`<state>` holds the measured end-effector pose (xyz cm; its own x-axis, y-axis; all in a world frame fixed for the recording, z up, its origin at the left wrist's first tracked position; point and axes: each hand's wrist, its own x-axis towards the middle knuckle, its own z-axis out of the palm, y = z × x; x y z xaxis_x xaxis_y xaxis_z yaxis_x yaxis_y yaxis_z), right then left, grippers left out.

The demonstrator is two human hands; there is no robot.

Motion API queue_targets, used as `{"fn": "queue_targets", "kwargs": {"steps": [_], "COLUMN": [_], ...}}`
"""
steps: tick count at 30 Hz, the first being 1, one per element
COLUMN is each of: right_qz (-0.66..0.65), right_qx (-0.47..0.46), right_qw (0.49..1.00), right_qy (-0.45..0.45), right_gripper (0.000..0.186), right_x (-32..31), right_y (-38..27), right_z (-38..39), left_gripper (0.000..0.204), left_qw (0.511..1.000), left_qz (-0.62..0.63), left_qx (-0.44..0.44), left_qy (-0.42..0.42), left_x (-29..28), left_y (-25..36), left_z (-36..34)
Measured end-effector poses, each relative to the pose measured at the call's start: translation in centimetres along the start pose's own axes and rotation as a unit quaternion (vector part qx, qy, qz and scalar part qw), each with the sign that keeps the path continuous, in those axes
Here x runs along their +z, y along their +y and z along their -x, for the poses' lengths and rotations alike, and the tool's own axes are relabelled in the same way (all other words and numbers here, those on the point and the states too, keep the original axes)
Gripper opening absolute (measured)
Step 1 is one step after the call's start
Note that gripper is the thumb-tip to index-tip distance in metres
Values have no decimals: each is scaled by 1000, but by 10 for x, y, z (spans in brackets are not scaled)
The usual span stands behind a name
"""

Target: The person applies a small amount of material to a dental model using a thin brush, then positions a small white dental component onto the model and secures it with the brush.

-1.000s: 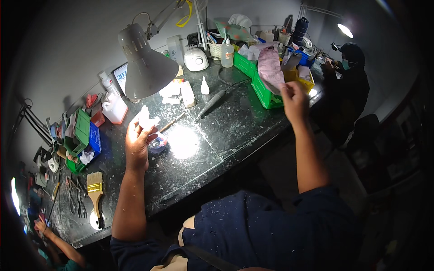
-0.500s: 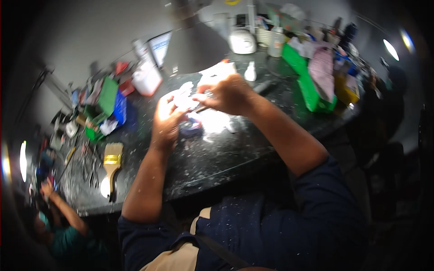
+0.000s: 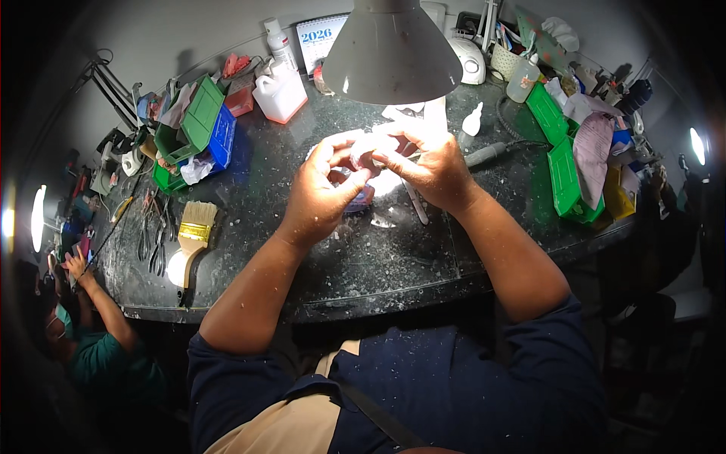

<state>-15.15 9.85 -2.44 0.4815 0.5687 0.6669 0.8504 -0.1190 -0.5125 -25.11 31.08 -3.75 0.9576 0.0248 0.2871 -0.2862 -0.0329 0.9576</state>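
Head view: the bench (image 3: 378, 261) has its front edge curving just beyond the person's lap, both forearms crossing it.
Near strip: speckled black top runs between that edge and the hands, and on toward the right end.
Brush: the wide brush (image 3: 195, 231) lies left of the left forearm, its handle tip near the edge; pliers (image 3: 156, 242) lie just beyond its left side.
Left hand: the left hand (image 3: 324, 189) grips the piece with curled fingers and thumb.
Right hand: the right hand (image 3: 437, 170) pinches it from the other side.
Piece: the small pale piece (image 3: 366, 151) is held up between both hands, partly hidden by fingers.
Below hands: a bluish cup (image 3: 361, 200), and a thin stick (image 3: 416, 203) under the right wrist.
Sides: a blue bin (image 3: 222, 140) at left, a green bin (image 3: 561, 178) at right, both well apart from the hands.
Beyond: the handpiece (image 3: 488, 155), near the right hand; then a dropper bottle (image 3: 473, 121) and a jug (image 3: 280, 97).
Overhead: the lamp (image 3: 393, 57) limits room above the far side.
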Motion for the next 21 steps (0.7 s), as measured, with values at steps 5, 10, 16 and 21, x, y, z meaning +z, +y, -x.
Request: {"fn": "queue_targets", "kwargs": {"steps": [5,10,16,21], "right_qz": [-56,-42,-46,-115], "right_qx": [39,11,23,78], "right_qw": [997,998,997,988], "right_qy": [40,40,53,65], "right_gripper": [39,39,35,34], "right_x": [-2,-2,1,-1], "right_y": [-4,-10,-10,-17], "right_z": [2,3,5,4], "left_gripper": [43,42,48,40], "left_qw": [997,990,967,979], "left_qz": [-74,-129,-241,-166], "left_qx": [29,61,80,86], "left_qy": [24,19,32,75], "left_x": [1,0,-2,-1], "left_y": [-2,6,14,7], "left_z": [1,3,5,3]}}
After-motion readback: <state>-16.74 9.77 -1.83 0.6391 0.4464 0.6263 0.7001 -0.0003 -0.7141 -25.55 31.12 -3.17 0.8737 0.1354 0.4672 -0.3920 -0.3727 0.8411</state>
